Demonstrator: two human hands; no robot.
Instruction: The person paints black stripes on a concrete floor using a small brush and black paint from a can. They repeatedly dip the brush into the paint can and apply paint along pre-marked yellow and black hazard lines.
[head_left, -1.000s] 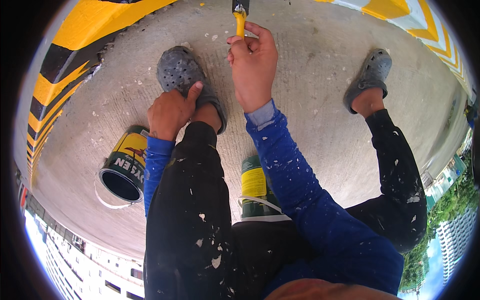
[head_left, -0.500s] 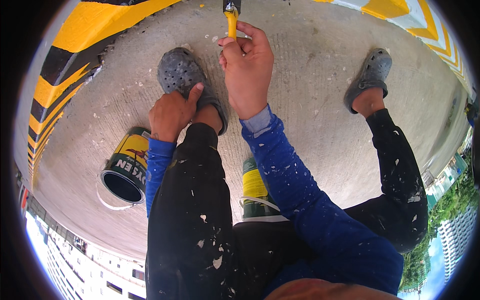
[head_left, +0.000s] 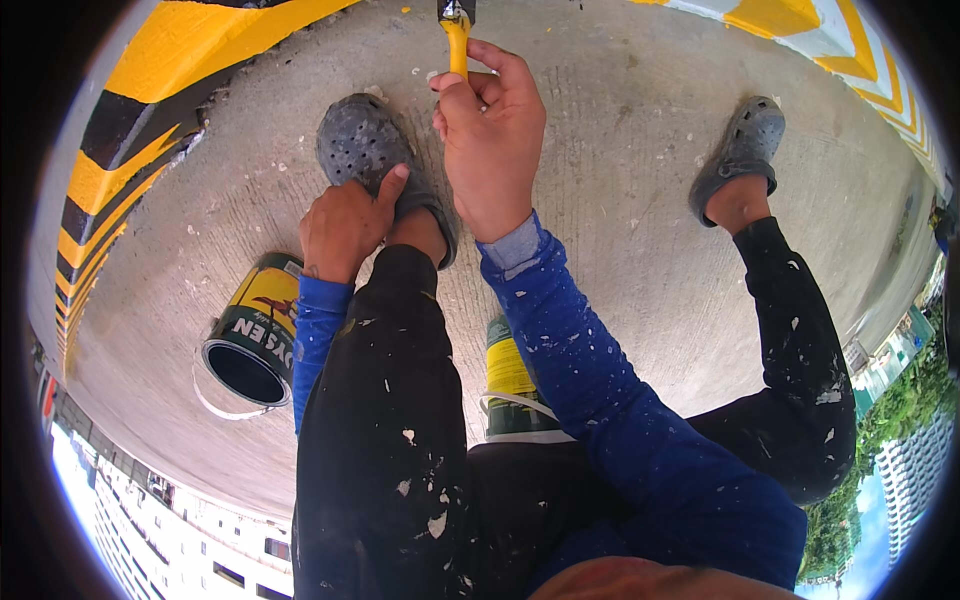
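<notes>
My right hand [head_left: 495,150] pinches the yellow handle of a paintbrush [head_left: 457,45] with the thumb and fingers. The brush points away from me, and its dark, paint-smeared head is cut off by the top edge. My left hand [head_left: 345,225] rests beside the grey clog [head_left: 360,140] on my left foot. Its thumb lies against the clog, while the other fingers bend down out of sight. Left of that hand stands an open paint can [head_left: 250,330], dark inside, with a green and yellow label and a wire handle.
A second green and yellow can [head_left: 508,370] stands between my legs, partly behind my right sleeve. Yellow and black painted kerb [head_left: 190,50] runs along the left and far side. More striped kerb [head_left: 800,30] curves at the far right. My right clog [head_left: 740,145] is planted on the concrete [head_left: 620,200].
My right hand and the paintbrush have shifted slightly left. The left hand, the feet and the cans stay about where they were.
</notes>
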